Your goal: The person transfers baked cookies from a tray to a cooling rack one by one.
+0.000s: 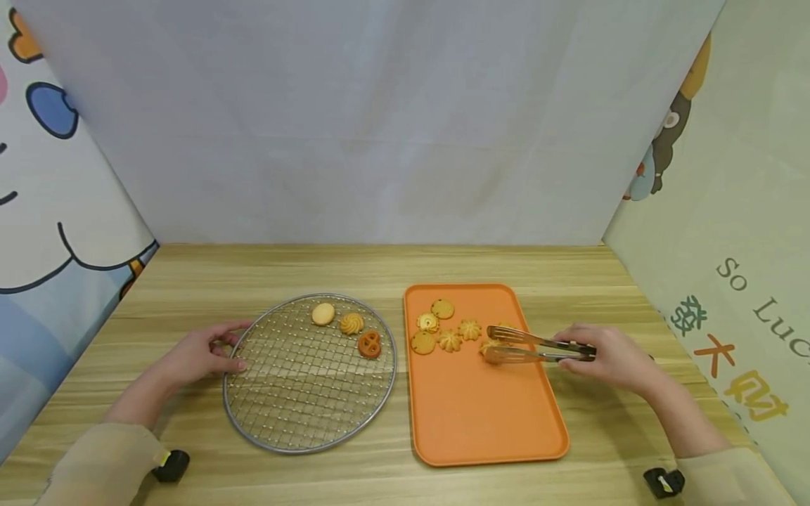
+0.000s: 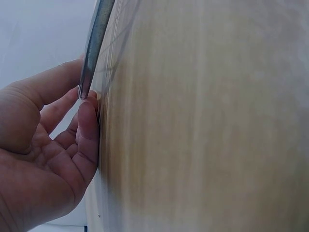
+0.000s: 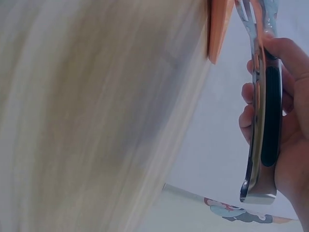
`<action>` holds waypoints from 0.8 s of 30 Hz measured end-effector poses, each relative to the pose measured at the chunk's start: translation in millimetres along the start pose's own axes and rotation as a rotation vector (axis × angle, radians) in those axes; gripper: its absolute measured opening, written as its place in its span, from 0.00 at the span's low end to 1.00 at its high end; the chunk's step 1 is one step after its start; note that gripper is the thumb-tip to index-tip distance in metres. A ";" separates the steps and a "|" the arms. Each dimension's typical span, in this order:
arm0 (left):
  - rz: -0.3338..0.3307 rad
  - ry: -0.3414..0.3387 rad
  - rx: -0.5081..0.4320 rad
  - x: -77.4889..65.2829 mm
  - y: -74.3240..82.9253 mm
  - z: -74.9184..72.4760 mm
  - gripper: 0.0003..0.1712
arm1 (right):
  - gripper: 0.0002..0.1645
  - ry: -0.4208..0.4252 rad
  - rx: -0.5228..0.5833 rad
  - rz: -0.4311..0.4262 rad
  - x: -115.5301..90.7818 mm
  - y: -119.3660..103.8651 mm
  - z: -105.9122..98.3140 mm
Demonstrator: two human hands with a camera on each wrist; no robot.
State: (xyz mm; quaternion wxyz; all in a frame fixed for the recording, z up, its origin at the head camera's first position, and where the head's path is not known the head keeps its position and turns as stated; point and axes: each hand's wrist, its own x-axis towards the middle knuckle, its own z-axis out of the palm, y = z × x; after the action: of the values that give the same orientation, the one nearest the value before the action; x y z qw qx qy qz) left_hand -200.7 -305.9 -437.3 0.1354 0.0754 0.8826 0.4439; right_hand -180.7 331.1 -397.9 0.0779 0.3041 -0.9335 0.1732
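Note:
My left hand pinches the left rim of a round wire rack, thumb on one side and fingers curled beneath; the left wrist view shows the rim between them. On the rack lie a smooth round biscuit, a swirled cookie and a small pretzel. My right hand grips metal tongs with dark handle grips. The tongs' parted tips reach over an orange tray, right at a flower-shaped cookie that they partly cover.
Several other cookies lie in the tray's far half, among them a ridged flower-shaped one and a flat round one. Rack and tray stand side by side on a wooden table, with a pale cloth wall behind.

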 end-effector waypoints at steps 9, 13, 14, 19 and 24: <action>0.005 -0.002 -0.005 1.0 -2.2 0.6 0.47 | 0.18 0.019 0.015 -0.022 3.5 -6.9 -7.4; 0.003 -0.004 -0.003 1.1 -3.1 0.6 0.47 | 0.18 0.030 0.037 -0.045 6.9 -9.4 -10.8; 0.003 -0.004 0.001 1.1 -3.3 0.6 0.47 | 0.18 0.032 0.045 -0.050 8.1 -10.3 -11.7; 0.005 0.002 0.019 1.1 -3.7 0.4 0.47 | 0.18 0.043 0.044 -0.069 15.4 -15.0 -16.9; 0.005 0.003 0.020 1.2 -4.1 0.7 0.47 | 0.19 0.050 0.042 -0.085 25.0 -21.2 -23.4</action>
State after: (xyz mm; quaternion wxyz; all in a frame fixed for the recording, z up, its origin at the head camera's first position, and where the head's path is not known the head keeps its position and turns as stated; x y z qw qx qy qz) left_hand -201.7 -307.5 -441.2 0.1319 0.0784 0.8871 0.4354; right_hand -187.2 310.2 -364.1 0.1020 0.3406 -0.9138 0.1966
